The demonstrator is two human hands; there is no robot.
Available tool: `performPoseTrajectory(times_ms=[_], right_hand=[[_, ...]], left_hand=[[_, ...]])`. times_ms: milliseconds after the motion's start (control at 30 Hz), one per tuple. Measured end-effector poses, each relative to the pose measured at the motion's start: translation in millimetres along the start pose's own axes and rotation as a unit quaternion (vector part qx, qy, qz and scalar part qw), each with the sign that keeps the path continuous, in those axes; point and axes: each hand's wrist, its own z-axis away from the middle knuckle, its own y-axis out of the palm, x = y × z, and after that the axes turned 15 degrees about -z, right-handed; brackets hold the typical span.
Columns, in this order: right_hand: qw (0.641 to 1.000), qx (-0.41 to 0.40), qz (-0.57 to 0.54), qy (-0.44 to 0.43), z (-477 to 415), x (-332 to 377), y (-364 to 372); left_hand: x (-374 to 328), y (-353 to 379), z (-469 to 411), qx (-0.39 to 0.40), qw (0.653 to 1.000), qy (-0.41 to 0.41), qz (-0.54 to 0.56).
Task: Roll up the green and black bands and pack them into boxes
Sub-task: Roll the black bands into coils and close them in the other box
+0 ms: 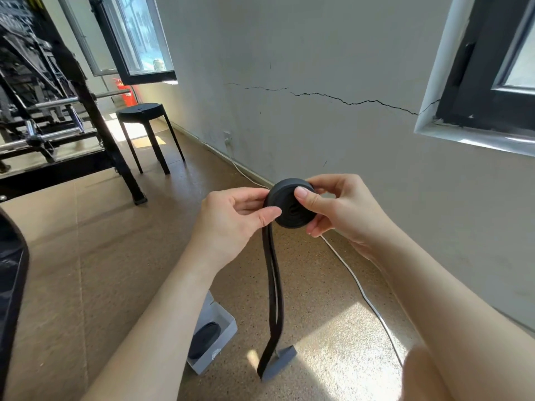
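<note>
Your right hand [333, 211] pinched the coiled black band [289, 209], your left hand [234, 224] gripped its tail; you needed steady tension, turns stacked flush.

Worn on the head, wide-angle, looking forward and down. Close to the left hand [231, 218], right hand [341, 209] and black band [289, 217] at mid-frame. Farther off, floor [115, 256] below, cracked wall [318, 125] ahead and to the right.
</note>
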Motion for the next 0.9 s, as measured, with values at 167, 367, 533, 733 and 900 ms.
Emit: performPoseTrajectory(times_ms=[167,367,533,733,900], right_hand=[[1.0,0.003,0.023,0.006,2,-4,7],[0.999,0.012,-0.016,0.035,2,-7,17],[0.994,0.018,-0.087,0.064,3,-6,20],[0.98,0.109,-0.087,0.143,4,1,19],[0.962,0.127,0.238,0.033,3,5,17]], left_hand=[[4,-5,-1,0.041,0.998,-0.044,0.001],[6,-7,1,0.036,0.994,-0.07,0.074],[5,-12,2,0.041,0.987,-0.066,0.138],[7,-23,4,0.027,0.998,-0.05,0.032],[7,-23,6,0.068,0.983,0.001,-0.171]])
